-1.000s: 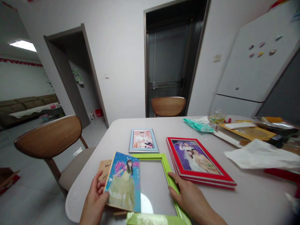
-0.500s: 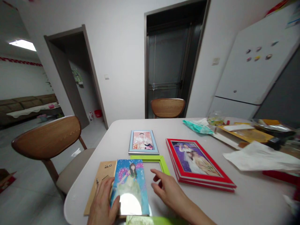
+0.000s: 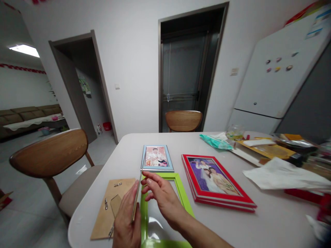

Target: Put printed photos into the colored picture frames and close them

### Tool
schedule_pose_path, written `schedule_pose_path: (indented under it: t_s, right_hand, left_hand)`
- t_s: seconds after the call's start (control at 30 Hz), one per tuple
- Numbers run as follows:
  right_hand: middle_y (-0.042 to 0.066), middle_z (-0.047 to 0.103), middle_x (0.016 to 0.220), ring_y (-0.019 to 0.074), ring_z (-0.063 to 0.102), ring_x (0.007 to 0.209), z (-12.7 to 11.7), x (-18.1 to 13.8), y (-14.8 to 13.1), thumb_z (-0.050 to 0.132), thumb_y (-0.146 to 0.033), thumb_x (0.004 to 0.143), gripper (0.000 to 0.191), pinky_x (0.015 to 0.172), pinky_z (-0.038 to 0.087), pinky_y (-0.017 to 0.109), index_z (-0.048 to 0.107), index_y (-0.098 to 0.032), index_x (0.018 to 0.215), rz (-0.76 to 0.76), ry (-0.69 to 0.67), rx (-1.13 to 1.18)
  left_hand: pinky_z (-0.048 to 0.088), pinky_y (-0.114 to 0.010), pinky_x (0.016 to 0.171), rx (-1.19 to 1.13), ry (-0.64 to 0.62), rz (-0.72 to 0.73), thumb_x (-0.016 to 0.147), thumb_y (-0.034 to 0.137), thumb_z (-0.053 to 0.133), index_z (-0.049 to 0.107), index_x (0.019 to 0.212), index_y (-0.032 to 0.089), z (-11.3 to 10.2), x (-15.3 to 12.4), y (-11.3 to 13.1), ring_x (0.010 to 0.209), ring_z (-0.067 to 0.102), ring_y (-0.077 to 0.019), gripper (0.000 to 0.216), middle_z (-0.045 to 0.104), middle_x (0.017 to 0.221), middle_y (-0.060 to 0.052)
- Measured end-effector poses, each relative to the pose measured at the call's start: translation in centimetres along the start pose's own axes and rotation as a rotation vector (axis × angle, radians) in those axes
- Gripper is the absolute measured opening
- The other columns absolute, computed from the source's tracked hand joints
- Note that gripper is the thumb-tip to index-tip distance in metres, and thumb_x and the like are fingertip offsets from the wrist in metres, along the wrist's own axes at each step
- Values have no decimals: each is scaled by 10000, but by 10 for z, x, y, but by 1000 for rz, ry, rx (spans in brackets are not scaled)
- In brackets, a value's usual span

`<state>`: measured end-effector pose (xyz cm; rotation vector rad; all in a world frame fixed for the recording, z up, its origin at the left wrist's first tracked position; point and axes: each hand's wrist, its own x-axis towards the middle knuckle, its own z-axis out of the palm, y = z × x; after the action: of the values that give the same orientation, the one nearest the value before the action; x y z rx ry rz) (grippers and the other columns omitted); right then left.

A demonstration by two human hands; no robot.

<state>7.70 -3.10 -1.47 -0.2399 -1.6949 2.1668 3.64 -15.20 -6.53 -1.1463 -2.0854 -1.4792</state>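
Observation:
My left hand [image 3: 127,220] grips a photo print [image 3: 136,196] that stands on edge, so only its thin side shows. Fingertips of my right hand [image 3: 160,196] pinch the print's top corner. Both hands hover over the left side of a green picture frame [image 3: 184,199] lying flat on the white table [image 3: 271,220]. The frame's brown backing board [image 3: 108,206], with metal clips, lies to its left.
A small blue-framed photo [image 3: 157,157] lies behind the green frame. Right of it is a red-framed photo [image 3: 216,181]. Papers [image 3: 284,174], a teal packet [image 3: 216,141] and clutter fill the table's right side. Wooden chairs stand at the left [image 3: 49,155] and far end [image 3: 183,120].
The print lay flat in my left hand over the frame; now it is turned on edge. My right hand has left the frame's right rail and come across to the print's top.

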Motion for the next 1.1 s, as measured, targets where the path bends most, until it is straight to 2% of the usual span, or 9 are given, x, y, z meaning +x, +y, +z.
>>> schedule_pose_path:
  t_s: [0.1, 0.17, 0.23, 0.33, 0.43, 0.53, 0.7, 0.87, 1.1]
  right_hand:
    - [91, 517, 1105, 168, 513, 919, -16, -9, 22, 549, -338, 689, 464, 686, 433, 251, 489, -168, 1116, 70, 155, -69]
    - [99, 503, 1142, 181, 515, 949, -28, -15, 38, 524, -371, 704, 550, 685, 438, 265, 388, -183, 1202, 198, 236, 28]
    - [99, 541, 1098, 179, 551, 892, -38, -21, 48, 480, -366, 730, 577, 652, 446, 268, 302, -186, 1249, 262, 229, 185]
    - [73, 595, 1021, 168, 579, 817, -52, -26, 45, 479, -242, 698, 561, 633, 448, 247, 320, -182, 1233, 204, 213, 251]
    - [53, 635, 928, 163, 595, 724, -68, -26, 35, 456, -174, 642, 556, 591, 445, 236, 385, -167, 1193, 184, 229, 145]
    - [35, 654, 822, 150, 586, 602, -87, -22, 32, 430, -161, 605, 583, 527, 430, 231, 398, -148, 1187, 198, 220, 10]
    - [-24, 604, 590, 96, 459, 405, -101, -11, 48, 428, -157, 568, 588, 387, 311, 180, 442, -121, 1154, 216, 241, -198]
    - [-67, 495, 466, 81, 380, 372, -99, -2, 56, 447, -171, 583, 566, 363, 249, 170, 458, -96, 1144, 212, 312, -296]
    - [-91, 408, 409, 82, 347, 355, -94, -5, 42, 431, -136, 595, 533, 417, 311, 196, 475, -88, 1124, 219, 324, -324]
  left_hand:
    - [413, -329, 912, -282, 117, -365, 823, 292, 366, 407, 1198, 208, 7, 3, 15, 1077, 486, -204, 386, 524, 1180, -37]
    - [472, -308, 838, -443, 123, -539, 817, 356, 359, 337, 1244, 183, 16, 1, 20, 1021, 530, -208, 461, 553, 1143, -49]
    - [487, -309, 813, -558, 126, -639, 795, 358, 387, 264, 1275, 183, 24, -2, 21, 998, 547, -208, 526, 556, 1140, -56]
    - [439, -332, 876, -670, 121, -680, 743, 310, 467, 278, 1251, 184, 31, -6, 14, 1057, 502, -215, 557, 485, 1220, -75]
    - [396, -353, 917, -657, -30, -647, 704, 285, 520, 391, 1173, 144, 28, -10, -2, 1102, 458, -236, 506, 482, 1217, -116]
    - [371, -366, 939, -466, -215, -581, 701, 245, 518, 454, 1134, 123, 21, -20, -21, 1099, 462, -234, 454, 511, 1183, -132]
    - [352, -379, 955, -28, -375, -241, 675, 172, 524, 484, 1130, 168, 18, -34, -37, 1125, 436, -228, 458, 492, 1210, -107]
    - [424, -379, 889, 141, -448, 58, 664, 185, 549, 500, 1101, 175, 21, -34, -36, 1087, 476, -241, 440, 509, 1186, -133]
    - [428, -391, 890, 243, -518, 132, 694, 200, 530, 478, 1114, 185, 23, -36, -43, 1117, 445, -239, 423, 487, 1210, -132]
